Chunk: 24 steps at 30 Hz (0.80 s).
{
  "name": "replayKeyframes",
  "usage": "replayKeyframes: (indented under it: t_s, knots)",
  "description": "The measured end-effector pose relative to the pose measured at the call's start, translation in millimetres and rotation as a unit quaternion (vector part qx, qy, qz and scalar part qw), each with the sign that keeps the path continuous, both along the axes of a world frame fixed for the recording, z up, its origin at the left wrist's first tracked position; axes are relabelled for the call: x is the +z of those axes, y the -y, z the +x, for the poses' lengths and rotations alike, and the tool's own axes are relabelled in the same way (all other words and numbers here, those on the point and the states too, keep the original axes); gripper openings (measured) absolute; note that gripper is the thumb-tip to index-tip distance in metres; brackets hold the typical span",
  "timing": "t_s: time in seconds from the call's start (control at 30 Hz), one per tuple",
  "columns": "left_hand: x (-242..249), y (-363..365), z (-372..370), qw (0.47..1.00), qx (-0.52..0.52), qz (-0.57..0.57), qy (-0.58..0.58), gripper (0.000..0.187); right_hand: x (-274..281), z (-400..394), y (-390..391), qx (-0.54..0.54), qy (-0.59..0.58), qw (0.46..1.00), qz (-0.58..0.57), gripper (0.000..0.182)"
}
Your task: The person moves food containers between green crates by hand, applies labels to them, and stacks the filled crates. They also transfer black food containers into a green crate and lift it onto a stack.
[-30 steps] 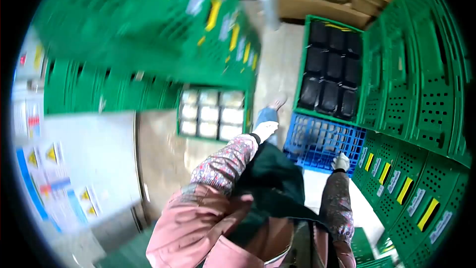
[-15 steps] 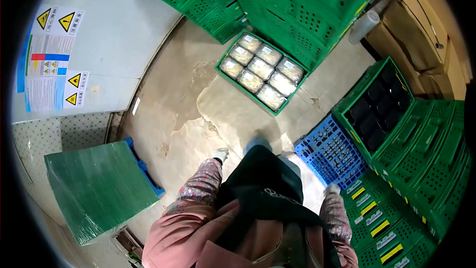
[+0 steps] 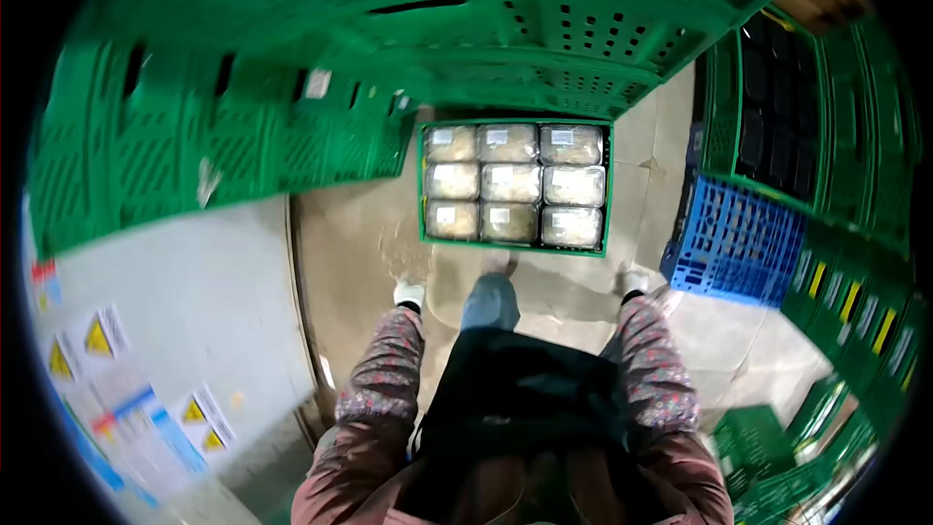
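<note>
A green crate (image 3: 421, 204) sits on the floor in front of me, packed with several clear-lidded trays (image 3: 511, 182) of pale food, each with a white label. My left hand (image 3: 410, 292), in a white glove, is held out just short of the crate's near left corner. My right hand (image 3: 634, 281), also gloved in white, hangs off the near right corner. Both hands are apart from the crate and hold nothing; the fingers look loosely apart, though they show small.
Tall stacks of green crates (image 3: 486, 49) rise behind and to the left. At right, a blue crate (image 3: 743, 238) adjoins a green crate with black trays (image 3: 768, 126). A white panel (image 3: 233, 311) with warning signs stands at left; concrete floor (image 3: 350, 233) lies between.
My view has turned and come closer to the crate of food trays, which now lies squarely ahead. Both hands have moved forward toward its near side.
</note>
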<state>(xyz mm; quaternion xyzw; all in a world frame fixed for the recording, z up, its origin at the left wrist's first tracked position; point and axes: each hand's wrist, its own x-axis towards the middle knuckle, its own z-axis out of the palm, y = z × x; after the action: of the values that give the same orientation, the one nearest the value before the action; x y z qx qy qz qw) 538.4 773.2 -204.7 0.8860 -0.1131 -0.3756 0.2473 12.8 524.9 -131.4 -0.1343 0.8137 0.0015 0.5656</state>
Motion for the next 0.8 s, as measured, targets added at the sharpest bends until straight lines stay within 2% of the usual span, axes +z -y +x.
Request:
replayKeyframes:
  t_s: [0.07,0.1,0.13,0.17,0.2,0.23,0.27,0.3,0.33,0.37,0.4,0.43,0.47,0.5,0.53,0.57,0.6,0.63,0.73,0.77,0.8]
  knots:
    - [3,103,52,0.99,-0.101,-0.078,0.054,0.046,-54,47,-65,-0.166,0.092,0.981,0.035,0.027]
    - [4,151,72,0.982,-0.133,-0.12,0.068,0.049,-82,69,-96,-0.259,0.161,0.951,0.049,0.033]
    - [49,214,77,0.987,-0.135,0.089,-0.005,0.051,-107,90,-119,-0.324,0.207,0.921,0.059,0.039]
    - [10,221,100,0.991,-0.12,0.065,-0.001,0.053,-125,113,-134,-0.365,0.233,0.899,0.065,0.045]
    - [-57,207,134,0.997,-0.072,0.021,-0.026,0.056,-116,139,-124,-0.349,0.188,0.916,0.055,0.049]
    - [-135,186,172,0.994,0.038,-0.051,-0.089,0.058,-101,170,-109,-0.332,0.142,0.931,0.047,0.054]
    - [-204,179,202,0.898,0.298,-0.195,-0.257,0.061,-102,188,-99,-0.384,0.066,0.92,0.035,0.056]
    - [-220,184,203,0.958,0.188,-0.119,-0.182,0.06,-101,198,-83,-0.405,0.015,0.914,0.026,0.06]
    - [-221,196,198,0.994,0.064,-0.017,-0.088,0.058,-110,190,-69,-0.336,-0.093,0.934,-0.079,0.063]
    - [-211,213,188,0.996,-0.037,0.079,0.004,0.057,-122,182,-58,-0.224,-0.234,0.931,-0.166,0.066]
    - [-221,220,175,0.998,-0.064,0.002,-0.006,0.055,-130,175,-43,-0.115,-0.373,0.896,-0.211,0.07]
    - [-230,226,163,0.993,-0.091,-0.077,-0.024,0.053,-110,164,-5,-0.048,-0.423,0.842,-0.331,0.072]
    - [-216,242,147,0.995,-0.096,-0.027,-0.019,0.051,-99,146,28,0.043,-0.447,0.797,-0.404,0.066]
    - [-185,264,123,0.995,-0.101,0.022,-0.013,0.049,-98,131,54,0.074,-0.423,0.782,-0.452,0.063]
    - [-163,282,98,0.993,-0.051,0.102,-0.033,0.036,-112,118,82,0.096,-0.386,0.791,-0.465,0.058]
    - [-229,253,126,0.997,-0.023,-0.073,0.024,0.033,-123,111,108,0.118,-0.349,0.798,-0.477,0.053]
    - [-233,250,124,0.997,-0.024,-0.06,0.034,0.037,-129,105,137,0.156,-0.286,0.838,-0.437,0.048]
    - [-229,256,122,0.997,-0.03,-0.051,0.047,0.041,-134,103,162,0.188,-0.222,0.871,-0.397,0.045]
    - [-187,271,99,1.0,0.007,-0.023,-0.011,0.042,-134,109,189,0.167,-0.263,0.915,-0.255,0.049]
    - [-183,258,99,0.996,-0.007,-0.082,0.04,0.04,-141,102,187,0.165,-0.232,0.916,-0.282,0.05]
    - [-163,255,90,0.994,0.013,-0.108,-0.005,0.038,-156,82,181,0.164,-0.208,0.915,-0.305,0.051]
